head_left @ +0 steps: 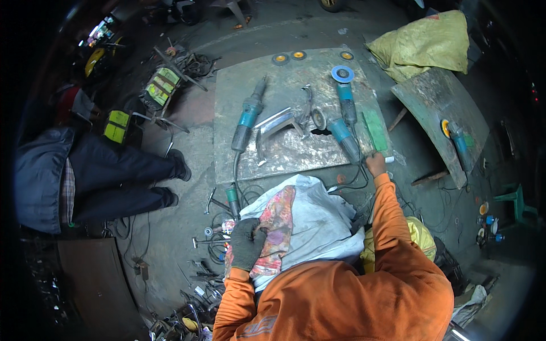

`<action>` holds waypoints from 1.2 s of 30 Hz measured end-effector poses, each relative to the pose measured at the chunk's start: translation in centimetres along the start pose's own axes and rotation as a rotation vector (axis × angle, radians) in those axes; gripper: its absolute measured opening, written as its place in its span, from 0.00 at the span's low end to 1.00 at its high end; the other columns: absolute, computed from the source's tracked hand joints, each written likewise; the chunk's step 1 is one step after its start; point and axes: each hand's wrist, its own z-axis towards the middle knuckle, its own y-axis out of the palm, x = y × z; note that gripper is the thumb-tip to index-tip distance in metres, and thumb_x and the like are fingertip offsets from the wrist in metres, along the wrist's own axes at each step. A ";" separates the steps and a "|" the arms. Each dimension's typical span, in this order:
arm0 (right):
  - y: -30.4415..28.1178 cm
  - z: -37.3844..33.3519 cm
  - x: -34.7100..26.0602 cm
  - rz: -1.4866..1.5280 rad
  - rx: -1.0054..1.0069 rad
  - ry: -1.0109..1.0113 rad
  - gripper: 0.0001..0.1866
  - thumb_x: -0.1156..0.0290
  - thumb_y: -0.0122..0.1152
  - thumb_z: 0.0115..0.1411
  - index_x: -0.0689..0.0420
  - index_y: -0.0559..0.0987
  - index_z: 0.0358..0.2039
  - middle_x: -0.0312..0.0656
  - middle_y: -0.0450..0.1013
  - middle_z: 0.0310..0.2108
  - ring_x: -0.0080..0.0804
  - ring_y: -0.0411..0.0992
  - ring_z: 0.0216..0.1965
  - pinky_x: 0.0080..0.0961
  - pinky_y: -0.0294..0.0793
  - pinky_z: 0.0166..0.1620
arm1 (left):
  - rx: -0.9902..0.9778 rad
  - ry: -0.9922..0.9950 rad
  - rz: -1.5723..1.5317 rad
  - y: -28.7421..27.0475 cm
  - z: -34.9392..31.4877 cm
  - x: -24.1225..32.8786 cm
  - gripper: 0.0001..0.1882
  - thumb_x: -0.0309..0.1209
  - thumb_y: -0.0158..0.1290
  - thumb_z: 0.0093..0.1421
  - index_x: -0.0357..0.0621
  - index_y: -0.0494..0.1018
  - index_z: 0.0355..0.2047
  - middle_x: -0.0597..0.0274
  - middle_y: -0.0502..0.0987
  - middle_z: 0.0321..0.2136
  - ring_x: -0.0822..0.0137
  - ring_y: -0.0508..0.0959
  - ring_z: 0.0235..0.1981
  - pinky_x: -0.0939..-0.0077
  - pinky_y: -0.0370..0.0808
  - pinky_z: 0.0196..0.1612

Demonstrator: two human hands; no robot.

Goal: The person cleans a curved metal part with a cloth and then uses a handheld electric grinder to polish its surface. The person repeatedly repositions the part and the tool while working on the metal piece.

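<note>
My left hand [248, 244], in a dark grey work glove, is closed on a pink-and-red floral cloth [278, 227] across my lap. Beneath that cloth a large pale cloth [318, 207] covers my legs. My bare right hand [376, 163] reaches to the near right corner of the low board [307, 165], its fingers curled at the lower end of a green bar [374, 129]. Beside it lies a small white piece [389, 159]; what the fingers grip is hidden. A bent shiny metal part [278, 128] rests mid-board, with an angle grinder [343, 138] to its right.
On the board lie a straight grinder [248, 119], another grinder with a blue disc [344, 94] and yellow-centred wheels [298, 55]. Cords trail off its near edge. A tilted board [446, 113] carries a further grinder [458, 145]. A person in dark clothes [108, 170] is at left.
</note>
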 end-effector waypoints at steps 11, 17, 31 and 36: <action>3.2 -1.8 -2.0 -0.099 0.300 -0.256 0.18 0.59 0.61 0.64 0.63 0.80 0.41 0.59 0.75 0.40 0.59 0.75 0.44 0.50 0.72 0.50 | 0.050 0.041 0.012 0.7 -0.2 -1.0 0.14 0.32 0.62 0.56 0.39 0.78 0.40 0.47 0.81 0.38 0.44 0.79 0.42 0.55 0.75 0.49; 1.7 1.5 -0.7 0.659 0.078 0.138 0.13 0.62 0.58 0.68 0.60 0.79 0.41 0.46 0.75 0.33 0.41 0.77 0.37 0.40 0.77 0.41 | 0.027 0.008 -0.009 0.8 -1.0 -1.5 0.16 0.33 0.63 0.57 0.38 0.78 0.42 0.45 0.80 0.40 0.44 0.79 0.44 0.55 0.74 0.51; -13.8 16.4 0.3 0.912 0.219 0.131 0.07 0.74 0.54 0.63 0.62 0.78 0.39 0.39 0.73 0.26 0.25 0.67 0.20 0.25 0.63 0.21 | -0.024 -0.071 -0.101 0.3 0.1 -0.7 0.14 0.29 0.61 0.60 0.33 0.78 0.43 0.46 0.81 0.38 0.53 0.80 0.41 0.62 0.75 0.48; -8.6 15.3 4.8 0.919 0.046 0.297 0.14 0.77 0.54 0.62 0.63 0.76 0.48 0.45 0.77 0.31 0.33 0.78 0.27 0.27 0.74 0.25 | -0.008 -0.140 -0.118 0.6 0.1 -0.5 0.15 0.32 0.62 0.58 0.37 0.79 0.43 0.45 0.81 0.39 0.45 0.79 0.43 0.56 0.74 0.51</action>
